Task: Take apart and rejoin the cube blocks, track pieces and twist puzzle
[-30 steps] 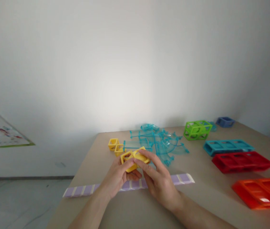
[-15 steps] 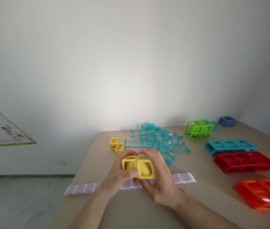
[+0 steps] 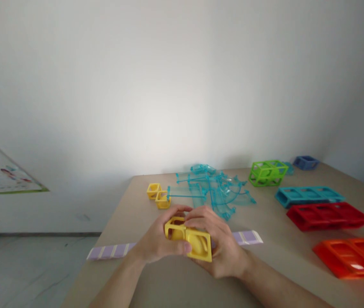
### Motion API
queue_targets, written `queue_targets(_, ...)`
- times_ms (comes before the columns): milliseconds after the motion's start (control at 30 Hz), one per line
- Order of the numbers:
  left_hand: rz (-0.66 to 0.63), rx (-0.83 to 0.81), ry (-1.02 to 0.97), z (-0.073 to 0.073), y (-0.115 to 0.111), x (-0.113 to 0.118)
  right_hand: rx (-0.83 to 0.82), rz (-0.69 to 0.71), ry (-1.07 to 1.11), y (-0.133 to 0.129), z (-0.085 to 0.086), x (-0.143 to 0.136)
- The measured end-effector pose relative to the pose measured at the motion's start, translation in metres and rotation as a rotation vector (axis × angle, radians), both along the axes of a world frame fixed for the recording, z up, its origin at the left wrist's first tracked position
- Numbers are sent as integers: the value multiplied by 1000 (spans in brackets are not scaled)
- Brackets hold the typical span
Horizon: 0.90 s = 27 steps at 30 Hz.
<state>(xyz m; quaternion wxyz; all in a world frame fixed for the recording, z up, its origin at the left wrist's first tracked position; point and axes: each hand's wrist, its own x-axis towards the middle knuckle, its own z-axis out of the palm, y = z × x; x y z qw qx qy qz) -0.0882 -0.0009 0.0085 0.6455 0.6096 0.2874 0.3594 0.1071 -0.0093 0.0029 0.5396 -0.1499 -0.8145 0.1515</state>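
Two yellow open-frame cube blocks (image 3: 198, 244), side by side and touching, are held up over the front of the table. My left hand (image 3: 158, 241) is closed around the left cube, its thumb across the near face. The right cube is gripped by my right hand (image 3: 219, 244), with fingers over the top and the thumb low behind it. Beneath and behind the hands lies a purple strip with pale crosslines (image 3: 111, 252), its middle hidden. Farther back, two more yellow cubes (image 3: 163, 200) sit at the left of the table.
Clear teal track pieces (image 3: 214, 188) lie heaped at the table's back middle. To the right stand a green frame block (image 3: 268, 173), a teal block row (image 3: 308, 196), a red row (image 3: 328, 216) and an orange row (image 3: 352, 256). A blue block (image 3: 306, 162) is at the far corner.
Both hands and the held yellow cubes have come slightly lower and nearer. The pair has tilted, its right end down, and my right fingers have shifted over the top.
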Motion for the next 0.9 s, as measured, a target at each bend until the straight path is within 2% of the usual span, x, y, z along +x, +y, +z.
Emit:
queue_targets(567,39,3,-1,4,-2,3,-54,-42,36,-1,-1,-2)
queue_targets(900,-14,-46,-26,2,-1,4,-9,-70,43,-5,6,-4)
